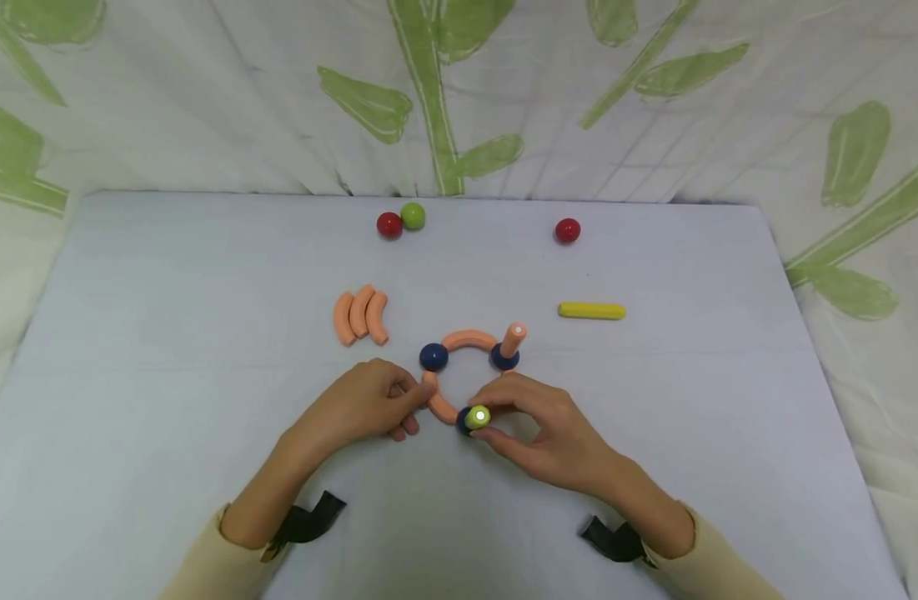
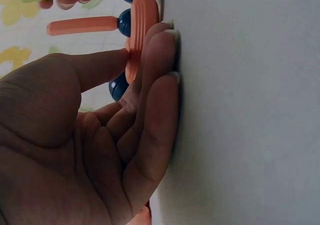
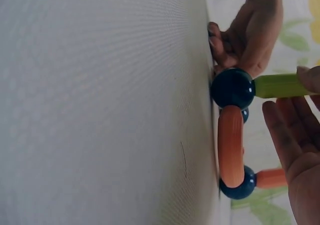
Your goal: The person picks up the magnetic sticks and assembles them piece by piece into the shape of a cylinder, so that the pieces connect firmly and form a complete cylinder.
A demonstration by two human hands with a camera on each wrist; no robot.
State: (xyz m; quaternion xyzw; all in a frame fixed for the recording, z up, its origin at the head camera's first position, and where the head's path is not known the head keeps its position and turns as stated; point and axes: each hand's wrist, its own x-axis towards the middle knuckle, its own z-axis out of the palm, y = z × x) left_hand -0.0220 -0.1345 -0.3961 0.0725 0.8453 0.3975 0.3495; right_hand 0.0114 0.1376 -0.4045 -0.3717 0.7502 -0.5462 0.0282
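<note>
the right hand (image 1: 549,429) pinches an upright yellow-green stick (image 1: 479,417) between thumb and fingertips, its lower end seated on the nearest dark blue ball (image 3: 233,88), which sits at the near end of a partly built ring on the table (image 1: 203,417). the left hand (image 1: 364,404) pinches the near-left orange curved piece (image 1: 438,402) just beside that ball, thumb on one side and fingers pressed to the table on the other. to do this well, i'd judge the left hand should keep the arc pinned flat while the right holds the stick plumb over the ball's top, so the joint doesn't roll sideways. the ring also has a far orange arc (image 1: 469,338) joining a left blue ball (image 1: 433,357) to a right blue ball (image 1: 504,358), which carries an upright orange stick (image 1: 514,339); that stick stands close behind the right hand's fingers and could be knocked. well apart lie three spare orange curved pieces (image 1: 360,316), a yellow stick (image 1: 591,311), a red ball (image 1: 388,224) touching a green ball (image 1: 413,216), and a lone red ball (image 1: 567,230) near the leaf-print cloth (image 1: 654,92).
</note>
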